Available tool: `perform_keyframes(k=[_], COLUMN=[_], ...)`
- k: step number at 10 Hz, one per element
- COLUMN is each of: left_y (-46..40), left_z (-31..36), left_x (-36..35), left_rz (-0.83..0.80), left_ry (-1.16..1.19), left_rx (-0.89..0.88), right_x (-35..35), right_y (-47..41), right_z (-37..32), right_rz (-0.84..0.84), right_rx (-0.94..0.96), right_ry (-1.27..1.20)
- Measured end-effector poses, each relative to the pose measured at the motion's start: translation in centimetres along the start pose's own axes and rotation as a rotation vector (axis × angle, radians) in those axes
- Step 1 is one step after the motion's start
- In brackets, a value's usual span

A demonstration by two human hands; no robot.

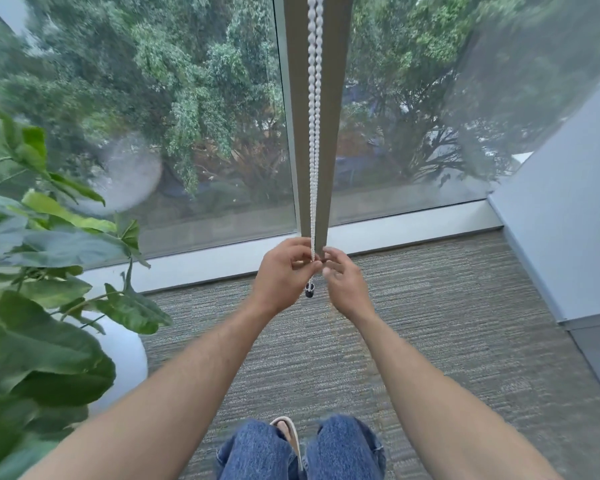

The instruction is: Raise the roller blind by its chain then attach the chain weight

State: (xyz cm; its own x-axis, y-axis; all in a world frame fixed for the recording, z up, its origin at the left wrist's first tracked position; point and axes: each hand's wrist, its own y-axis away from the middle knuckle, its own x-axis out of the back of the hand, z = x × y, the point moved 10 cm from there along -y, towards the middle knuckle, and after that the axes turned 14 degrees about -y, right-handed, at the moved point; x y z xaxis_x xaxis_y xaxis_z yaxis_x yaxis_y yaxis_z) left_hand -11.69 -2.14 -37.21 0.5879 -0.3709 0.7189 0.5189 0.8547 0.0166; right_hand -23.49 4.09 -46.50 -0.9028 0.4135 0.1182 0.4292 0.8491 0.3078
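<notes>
A white beaded chain (pixel 314 126) hangs in a double strand down the brown window mullion (pixel 333 98). Its lower end passes between my two hands. My left hand (pixel 283 275) pinches the chain with thumb and fingers at the mullion's foot. My right hand (pixel 343 285) is just to the right, fingers curled close to the chain; whether it grips the chain is unclear. A small dark chain weight (pixel 309 292) dangles at the bottom of the loop, below and between my hands. The blind fabric itself is out of view.
A large leafy plant (pixel 42 271) in a white pot (pixel 118 351) stands at my left. Window glass (pixel 187 116) runs floor-high ahead, with a pale sill (pixel 413 226). A blue-grey wall (pixel 568 220) is at the right. Grey carpet (pixel 430 323) lies underfoot.
</notes>
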Motion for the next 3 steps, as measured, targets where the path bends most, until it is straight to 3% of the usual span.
perform_keyframes(k=[3], left_y=[0.2], left_z=[4.8], left_x=[6.3], left_rz=[-0.131], left_ry=[0.090], left_rx=[0.106], right_x=[1.1], right_y=[3.4], right_z=[-17.3], right_rz=[0.064], right_rx=[0.408], right_ry=[0.206])
